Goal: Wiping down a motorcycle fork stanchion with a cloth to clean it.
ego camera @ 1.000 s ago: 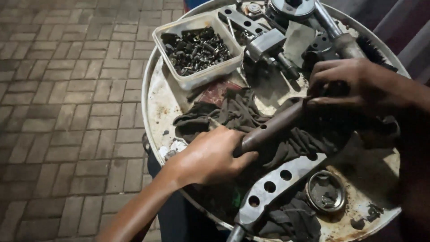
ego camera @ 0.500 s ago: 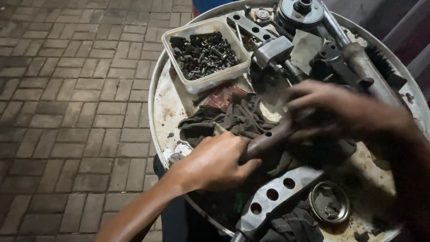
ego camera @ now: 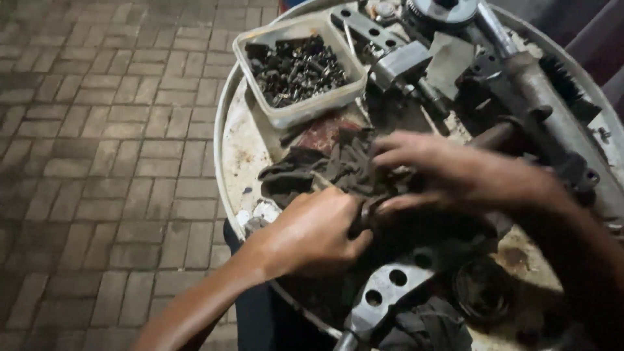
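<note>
Under everything is the brick paving (ego camera: pixel 97 162), and on it stands the round metal drum top (ego camera: pixel 244 149) that serves me as a desk, rusty and stained along its rim. Across its far right side lies a long grey metal assembly (ego camera: pixel 539 91) with a tube and brackets, running from the top edge down toward my right arm. At the far left of the drum top sits a pale plastic tub (ego camera: pixel 296 116) filled with dark bolts and small hardware. Near the front edge lies a flat grey bracket (ego camera: pixel 390 289) with round holes, and just beside it, to the right, a dark round ring-shaped part (ego camera: pixel 484 292).

In the middle a dark, greasy rag (ego camera: pixel 325 166) is spread in folds, with a reddish patch showing at its far edge. My left hand (ego camera: pixel 312 234) is closed in a fist around the near end of a dark metal rod (ego camera: pixel 494 135), which runs diagonally away from me over the rag, its far end showing past my right hand. My right hand (ego camera: pixel 455 175) is blurred; its fingers (ego camera: pixel 403 140) look loosely curled and spread over the rag and the rod, thumb close to my left fist, but I cannot tell whether it is actually gripping anything.
</note>
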